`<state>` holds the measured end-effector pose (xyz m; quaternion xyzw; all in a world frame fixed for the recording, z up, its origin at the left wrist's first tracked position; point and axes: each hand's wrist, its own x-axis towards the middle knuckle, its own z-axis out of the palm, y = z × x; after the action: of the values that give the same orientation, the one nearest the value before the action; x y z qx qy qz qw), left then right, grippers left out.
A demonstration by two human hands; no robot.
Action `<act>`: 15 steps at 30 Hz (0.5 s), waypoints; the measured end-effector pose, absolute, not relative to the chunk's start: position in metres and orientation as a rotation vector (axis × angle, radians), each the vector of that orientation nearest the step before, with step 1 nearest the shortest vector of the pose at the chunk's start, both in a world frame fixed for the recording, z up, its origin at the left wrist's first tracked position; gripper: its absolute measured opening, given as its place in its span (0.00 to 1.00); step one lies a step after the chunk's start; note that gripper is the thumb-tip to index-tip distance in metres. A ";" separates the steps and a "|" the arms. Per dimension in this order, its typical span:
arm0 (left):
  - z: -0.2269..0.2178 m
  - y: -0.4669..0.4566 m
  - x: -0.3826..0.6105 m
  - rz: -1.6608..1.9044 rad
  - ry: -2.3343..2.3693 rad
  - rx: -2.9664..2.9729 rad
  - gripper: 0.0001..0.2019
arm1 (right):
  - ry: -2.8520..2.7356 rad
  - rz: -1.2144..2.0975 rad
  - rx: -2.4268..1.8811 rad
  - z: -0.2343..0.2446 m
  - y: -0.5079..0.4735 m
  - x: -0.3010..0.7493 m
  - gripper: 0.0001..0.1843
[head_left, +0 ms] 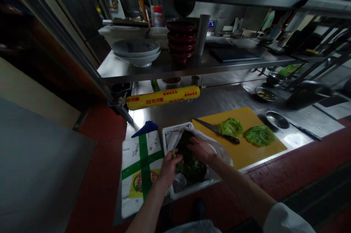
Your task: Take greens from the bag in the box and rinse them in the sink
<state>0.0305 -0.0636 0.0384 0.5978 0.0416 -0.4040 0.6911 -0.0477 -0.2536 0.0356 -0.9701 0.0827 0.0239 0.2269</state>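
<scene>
Dark leafy greens (pixel 193 169) fill a white foam box (pixel 175 193) lined with a pale plastic bag (pixel 223 152). At the box's left side, my left hand (pixel 169 167) is closed with a small bunch of the greens between thumb and fingers. My right hand (pixel 201 149) reaches down into the box, its fingertips among the leaves and partly hidden. Whether it grips any leaf I cannot tell. Beside the box on the right is a yellow cutting board (pixel 255 117) bearing a knife (pixel 216 128) and two light green lettuce pieces (pixel 231 127).
The foam lid (pixel 128 189) with green tape lies left of the box, a blue cloth (pixel 146 127) behind it. Overhead hangs a yellow wrap roll (pixel 164 98) under a steel shelf (pixel 153 74) holding plates (pixel 136 51) and red bowls (pixel 181 41). A ladle (pixel 277 120) sits right.
</scene>
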 end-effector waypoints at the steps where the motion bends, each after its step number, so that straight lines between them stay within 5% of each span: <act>1: 0.037 -0.063 0.031 -0.905 0.084 1.339 0.30 | 0.223 0.052 -2.657 0.032 -0.252 -0.044 0.14; 9: 0.049 -0.056 0.041 -0.891 0.110 1.197 0.30 | 0.484 -0.273 -2.326 0.057 -0.272 -0.036 0.11; 15: 0.078 -0.078 0.053 -0.841 0.035 1.181 0.33 | 0.355 -0.197 -2.160 0.097 -0.275 -0.051 0.10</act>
<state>0.0530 -0.0784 0.0777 0.5401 0.0158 -0.3847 0.7483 -0.0514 -0.2755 0.0970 -0.8754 0.1440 -0.0797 0.4546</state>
